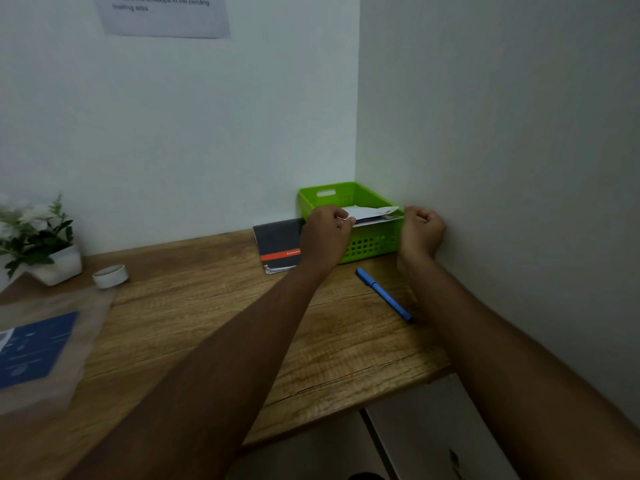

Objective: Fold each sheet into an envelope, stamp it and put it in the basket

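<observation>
The envelope [371, 213], white and folded, hangs just above the open top of the green basket [370, 244] in the desk's far right corner. The left hand [325, 233] pinches its left end with curled fingers, and the right hand [422, 230], curled tight, grips its right end. A blue pen [383, 294] lies on the wooden desk [207, 306] between the forearms.
</observation>
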Demonstrator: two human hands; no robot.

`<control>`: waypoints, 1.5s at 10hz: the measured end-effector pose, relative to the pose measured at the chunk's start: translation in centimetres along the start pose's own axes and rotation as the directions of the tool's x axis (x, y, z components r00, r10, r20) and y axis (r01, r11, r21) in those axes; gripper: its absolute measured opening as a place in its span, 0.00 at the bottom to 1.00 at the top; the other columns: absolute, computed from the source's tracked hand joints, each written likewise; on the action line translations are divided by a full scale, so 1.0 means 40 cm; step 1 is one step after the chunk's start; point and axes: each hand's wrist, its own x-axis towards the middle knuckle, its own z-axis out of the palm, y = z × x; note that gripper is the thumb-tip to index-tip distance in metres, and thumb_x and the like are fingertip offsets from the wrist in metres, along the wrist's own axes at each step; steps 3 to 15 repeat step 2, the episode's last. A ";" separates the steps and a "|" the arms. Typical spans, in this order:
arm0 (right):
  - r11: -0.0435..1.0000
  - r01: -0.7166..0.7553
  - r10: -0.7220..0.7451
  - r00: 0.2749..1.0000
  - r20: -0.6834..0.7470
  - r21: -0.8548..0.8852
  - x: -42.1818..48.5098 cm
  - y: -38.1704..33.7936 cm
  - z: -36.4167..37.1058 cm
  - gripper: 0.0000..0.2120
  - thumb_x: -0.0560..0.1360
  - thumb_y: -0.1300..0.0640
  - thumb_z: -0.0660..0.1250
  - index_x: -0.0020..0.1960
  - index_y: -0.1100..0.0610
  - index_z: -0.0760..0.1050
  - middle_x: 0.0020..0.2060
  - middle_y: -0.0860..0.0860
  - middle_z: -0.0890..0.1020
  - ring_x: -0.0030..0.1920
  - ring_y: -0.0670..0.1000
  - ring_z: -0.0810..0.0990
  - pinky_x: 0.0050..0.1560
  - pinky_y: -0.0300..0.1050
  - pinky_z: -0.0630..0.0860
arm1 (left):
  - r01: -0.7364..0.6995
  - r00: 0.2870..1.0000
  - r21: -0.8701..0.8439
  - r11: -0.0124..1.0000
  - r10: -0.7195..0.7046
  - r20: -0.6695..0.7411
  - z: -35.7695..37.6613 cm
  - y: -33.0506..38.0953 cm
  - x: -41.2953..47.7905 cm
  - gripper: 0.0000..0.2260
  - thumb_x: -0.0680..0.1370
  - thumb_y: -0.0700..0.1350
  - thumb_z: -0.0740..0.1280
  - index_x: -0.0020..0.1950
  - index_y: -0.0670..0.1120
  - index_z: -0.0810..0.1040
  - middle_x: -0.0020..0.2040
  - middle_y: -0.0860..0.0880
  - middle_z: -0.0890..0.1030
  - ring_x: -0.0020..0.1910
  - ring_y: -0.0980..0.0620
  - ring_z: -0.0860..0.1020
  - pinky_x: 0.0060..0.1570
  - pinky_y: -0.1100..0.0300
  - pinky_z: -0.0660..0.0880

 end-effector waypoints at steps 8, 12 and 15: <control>0.951 0.307 -0.308 0.943 0.122 0.032 -0.110 0.007 0.002 0.04 0.78 0.57 0.63 0.50 0.55 0.76 0.35 0.47 0.76 0.33 0.44 0.73 0.38 0.42 0.69 | -0.047 0.999 0.064 0.997 0.048 -0.007 -0.065 -0.030 -0.050 0.05 0.74 0.45 0.67 0.45 0.45 0.81 0.42 0.47 0.81 0.40 0.52 0.78 0.40 0.58 0.75; 0.951 0.307 -0.308 0.943 0.122 0.032 -0.110 0.007 0.002 0.04 0.78 0.57 0.63 0.50 0.55 0.76 0.35 0.47 0.76 0.33 0.44 0.73 0.38 0.42 0.69 | -0.047 0.999 0.064 0.997 0.048 -0.007 -0.065 -0.030 -0.050 0.05 0.74 0.45 0.67 0.45 0.45 0.81 0.42 0.47 0.81 0.40 0.52 0.78 0.40 0.58 0.75; 0.951 0.307 -0.308 0.943 0.122 0.032 -0.110 0.007 0.002 0.04 0.78 0.57 0.63 0.50 0.55 0.76 0.35 0.47 0.76 0.33 0.44 0.73 0.38 0.42 0.69 | -0.047 0.999 0.064 0.997 0.048 -0.007 -0.065 -0.030 -0.050 0.05 0.74 0.45 0.67 0.45 0.45 0.81 0.42 0.47 0.81 0.40 0.52 0.78 0.40 0.58 0.75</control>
